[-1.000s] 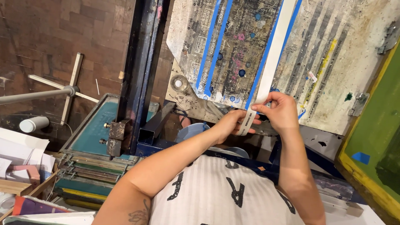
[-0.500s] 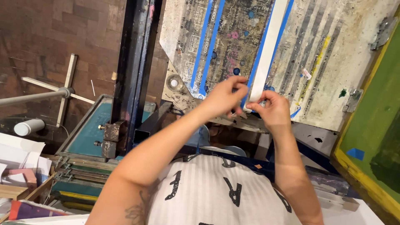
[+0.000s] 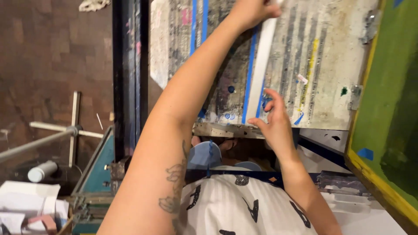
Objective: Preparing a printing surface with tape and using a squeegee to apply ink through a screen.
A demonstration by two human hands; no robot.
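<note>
A stained, ink-marked board (image 3: 322, 65) with blue tape stripes fills the upper middle. A white tape strip (image 3: 264, 69) runs up it from the near edge to the top of the view. My left hand (image 3: 252, 9) is stretched far up, fingers closed on the strip's upper end. My right hand (image 3: 275, 121) rests at the strip's lower end near the board's front edge, thumb and fingers spread and pressing there. A white garment with black letters (image 3: 244, 209) lies below my arms.
A green screen in a yellow frame (image 3: 383, 130) stands at the right. A dark metal post (image 3: 128, 74) rises left of the board. A teal screen frame (image 3: 93, 174), a white cylinder (image 3: 41, 171), papers (image 3: 26, 204) and a metal stand (image 3: 74, 128) sit on the wooden floor at left.
My left hand has moved from the strip's lower end up along the board to its far end. My right hand has stayed near the lower edge. The view has shifted closer.
</note>
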